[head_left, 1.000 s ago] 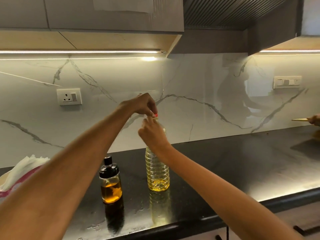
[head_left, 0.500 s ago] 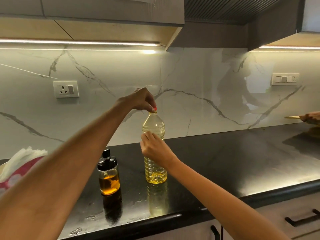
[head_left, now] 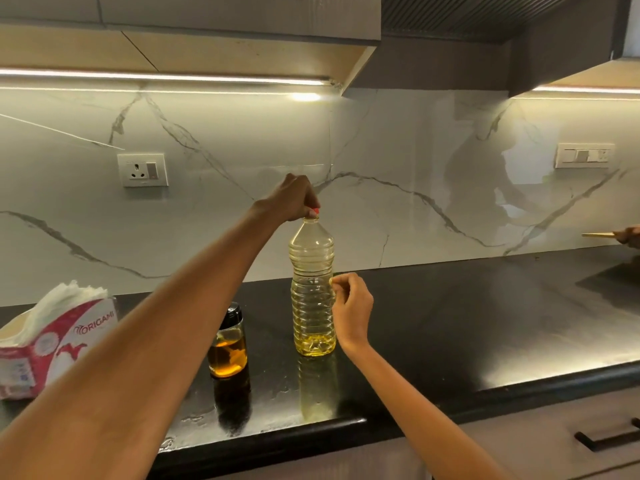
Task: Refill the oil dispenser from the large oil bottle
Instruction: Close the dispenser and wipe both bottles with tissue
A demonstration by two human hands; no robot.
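The large clear oil bottle (head_left: pixel 312 289) stands upright on the black countertop (head_left: pixel 467 323), with a little yellow oil at its bottom. My left hand (head_left: pixel 292 199) is closed over its red cap (head_left: pixel 315 212) at the top. My right hand (head_left: pixel 351 308) is at the bottle's right side around mid-height, fingers curled, touching or nearly touching the wall. The small glass oil dispenser (head_left: pixel 228 344) with a black lid stands just left of the bottle, partly filled with amber oil and partly hidden behind my left forearm.
A pink-and-white pack of paper napkins (head_left: pixel 52 344) sits at the left end of the counter. Another person's hand holding a thin stick (head_left: pixel 623 234) shows at the far right. A wall socket (head_left: pixel 142 170) is on the marble backsplash. Drawers lie below the counter edge.
My right hand has come down from the bottle's neck to its right side at mid-height. My left hand has stayed on the cap. The camera view has shifted slightly.
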